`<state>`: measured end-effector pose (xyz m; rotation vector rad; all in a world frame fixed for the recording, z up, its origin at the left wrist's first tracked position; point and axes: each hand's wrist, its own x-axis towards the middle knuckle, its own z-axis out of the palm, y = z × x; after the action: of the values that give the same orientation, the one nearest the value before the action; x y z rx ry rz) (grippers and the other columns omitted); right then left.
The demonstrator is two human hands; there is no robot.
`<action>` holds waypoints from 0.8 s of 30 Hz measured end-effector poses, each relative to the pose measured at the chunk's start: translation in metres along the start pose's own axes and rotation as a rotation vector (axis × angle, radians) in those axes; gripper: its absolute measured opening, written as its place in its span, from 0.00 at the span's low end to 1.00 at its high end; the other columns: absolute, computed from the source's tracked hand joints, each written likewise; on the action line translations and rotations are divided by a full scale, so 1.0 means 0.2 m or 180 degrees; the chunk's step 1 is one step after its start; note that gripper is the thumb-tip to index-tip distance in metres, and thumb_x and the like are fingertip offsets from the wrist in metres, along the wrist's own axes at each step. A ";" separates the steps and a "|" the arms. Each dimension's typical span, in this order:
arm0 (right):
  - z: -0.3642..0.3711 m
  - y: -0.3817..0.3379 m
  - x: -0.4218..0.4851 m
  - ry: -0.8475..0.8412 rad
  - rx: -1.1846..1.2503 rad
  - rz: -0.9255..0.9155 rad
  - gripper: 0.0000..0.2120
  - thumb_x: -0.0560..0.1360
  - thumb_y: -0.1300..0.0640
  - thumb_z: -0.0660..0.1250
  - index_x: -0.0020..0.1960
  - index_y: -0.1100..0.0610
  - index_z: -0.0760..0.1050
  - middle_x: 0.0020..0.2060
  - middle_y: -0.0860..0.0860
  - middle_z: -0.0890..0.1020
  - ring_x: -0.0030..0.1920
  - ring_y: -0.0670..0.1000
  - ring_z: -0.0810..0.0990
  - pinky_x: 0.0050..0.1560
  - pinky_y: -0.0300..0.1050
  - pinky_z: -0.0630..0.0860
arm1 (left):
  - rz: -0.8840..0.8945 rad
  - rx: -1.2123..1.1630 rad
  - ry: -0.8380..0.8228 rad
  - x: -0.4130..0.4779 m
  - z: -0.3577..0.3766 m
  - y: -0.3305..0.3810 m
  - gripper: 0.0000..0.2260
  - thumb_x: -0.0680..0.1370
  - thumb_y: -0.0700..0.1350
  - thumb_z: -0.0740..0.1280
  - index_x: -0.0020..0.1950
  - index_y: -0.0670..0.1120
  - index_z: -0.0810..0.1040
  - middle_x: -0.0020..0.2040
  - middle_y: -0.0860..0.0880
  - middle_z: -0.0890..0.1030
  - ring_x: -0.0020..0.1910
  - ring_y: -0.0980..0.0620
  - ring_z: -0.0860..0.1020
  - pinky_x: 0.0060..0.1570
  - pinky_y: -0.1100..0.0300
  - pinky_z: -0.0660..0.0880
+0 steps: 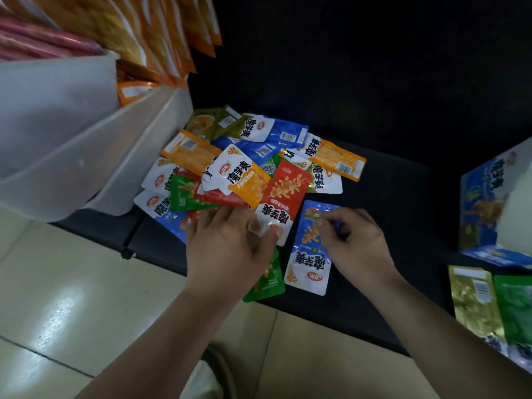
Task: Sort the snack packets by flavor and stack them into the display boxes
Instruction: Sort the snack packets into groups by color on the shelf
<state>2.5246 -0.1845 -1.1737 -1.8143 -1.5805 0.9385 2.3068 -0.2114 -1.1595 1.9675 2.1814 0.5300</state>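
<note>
left hand [230, 246] pinches the red packet [288, 188] by its white end | right hand [355, 243] pinches the blue packet [309, 254], just beside the pile [247, 156], near the worktop [388, 197] front edge | why: likely pulling each color out to sort | packets: flat, shiny, mixed colors, heaped mid-worktop | blue display box [480, 203] stands at right edge

Packet pile [253, 165] on table [388, 197]; bin [57, 133] left, display box [483, 203] right.

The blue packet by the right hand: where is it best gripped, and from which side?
Pinch its thin right edge, coming from the right. The blue packet lies flat on the black surface, bare on that side, while the red packet and a green packet crowd its left. The right hand pinches near there.
</note>
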 end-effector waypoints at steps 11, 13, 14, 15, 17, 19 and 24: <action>-0.13 -0.07 -0.09 0.0021 0.0925 0.0482 0.05 0.79 0.57 0.72 0.50 0.48 0.82 0.44 0.45 0.85 0.46 0.43 0.84 0.42 0.33 0.79 | -0.0285 -0.1246 -0.0438 0.12 0.03 0.12 0.10 0.81 0.45 0.70 0.61 0.52 0.76 0.43 0.54 0.84 0.42 0.51 0.83 0.41 0.51 0.80; -0.16 -0.11 -0.09 0.0066 0.1048 0.0573 0.01 0.79 0.54 0.73 0.49 0.48 0.82 0.43 0.44 0.85 0.44 0.39 0.83 0.40 0.29 0.76 | -0.0476 -0.1965 -0.0293 0.08 -0.01 0.20 0.10 0.82 0.43 0.68 0.62 0.52 0.77 0.44 0.57 0.83 0.42 0.61 0.82 0.42 0.64 0.79; -0.17 -0.13 -0.10 0.0056 0.1081 0.0598 0.02 0.78 0.52 0.74 0.49 0.49 0.81 0.43 0.44 0.85 0.43 0.39 0.83 0.40 0.28 0.76 | -0.0548 -0.2282 -0.0261 0.06 -0.04 0.26 0.09 0.83 0.42 0.68 0.61 0.52 0.76 0.43 0.57 0.82 0.43 0.63 0.82 0.42 0.70 0.77; -0.17 -0.15 -0.10 0.0032 0.1149 0.0640 0.04 0.77 0.51 0.75 0.49 0.49 0.81 0.43 0.45 0.85 0.43 0.39 0.83 0.41 0.29 0.77 | -0.0610 -0.2564 -0.0277 0.03 -0.04 0.31 0.09 0.83 0.42 0.68 0.61 0.52 0.76 0.44 0.56 0.83 0.43 0.62 0.82 0.43 0.68 0.79; -0.17 -0.17 -0.10 0.0007 0.1521 0.0841 0.06 0.76 0.52 0.77 0.49 0.51 0.80 0.44 0.49 0.87 0.45 0.46 0.86 0.47 0.41 0.84 | -0.0816 -0.3090 -0.0498 -0.01 -0.04 0.42 0.09 0.83 0.43 0.68 0.62 0.51 0.77 0.47 0.53 0.85 0.45 0.55 0.85 0.44 0.59 0.83; -0.19 -0.16 -0.11 0.0063 0.1953 0.1122 0.09 0.75 0.58 0.78 0.50 0.54 0.79 0.45 0.54 0.87 0.48 0.56 0.88 0.51 0.58 0.85 | -0.0945 -0.3415 -0.0681 -0.04 -0.01 0.51 0.10 0.83 0.43 0.68 0.64 0.51 0.78 0.51 0.52 0.86 0.47 0.51 0.86 0.43 0.58 0.84; -0.35 -0.06 -0.10 0.0374 0.2610 0.1491 0.14 0.70 0.69 0.78 0.52 0.60 0.79 0.48 0.59 0.87 0.52 0.61 0.87 0.56 0.60 0.83 | -0.0678 -0.3200 -0.1180 -0.04 0.07 0.61 0.09 0.82 0.44 0.70 0.63 0.49 0.80 0.51 0.49 0.84 0.45 0.55 0.85 0.44 0.57 0.84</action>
<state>2.5715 -0.1999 -1.1194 -1.5802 -0.5331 1.3910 2.4263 -0.2073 -1.1298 1.1510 1.4116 0.8982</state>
